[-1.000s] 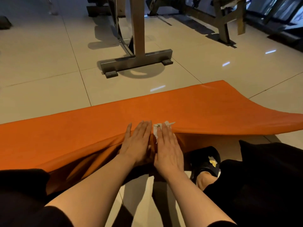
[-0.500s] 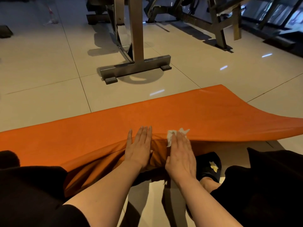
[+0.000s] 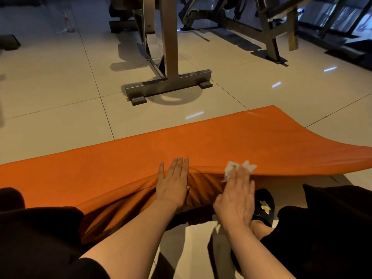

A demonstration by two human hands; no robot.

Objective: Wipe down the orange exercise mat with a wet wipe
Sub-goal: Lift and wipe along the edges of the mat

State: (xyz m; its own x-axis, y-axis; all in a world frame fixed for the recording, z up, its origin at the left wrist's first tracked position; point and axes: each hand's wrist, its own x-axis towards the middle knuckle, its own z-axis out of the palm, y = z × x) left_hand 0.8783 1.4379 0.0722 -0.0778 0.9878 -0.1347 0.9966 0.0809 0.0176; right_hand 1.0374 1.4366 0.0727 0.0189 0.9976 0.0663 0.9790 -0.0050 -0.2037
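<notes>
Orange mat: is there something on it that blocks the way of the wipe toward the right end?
Nothing visible. The right hand presses the wet wipe on the orange mat; rightward, the mat's surface is bare up to its raised edge.

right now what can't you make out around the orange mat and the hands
- Head view: most of the crumpled white wet wipe is under the right hand's flat fingers.
- The orange exercise mat runs off the left and right frame edges, so its ends are unseen.
- The mat's near edge under the left hand is covered.
- The yellow mark on the black slipper is too small to identify.
</notes>
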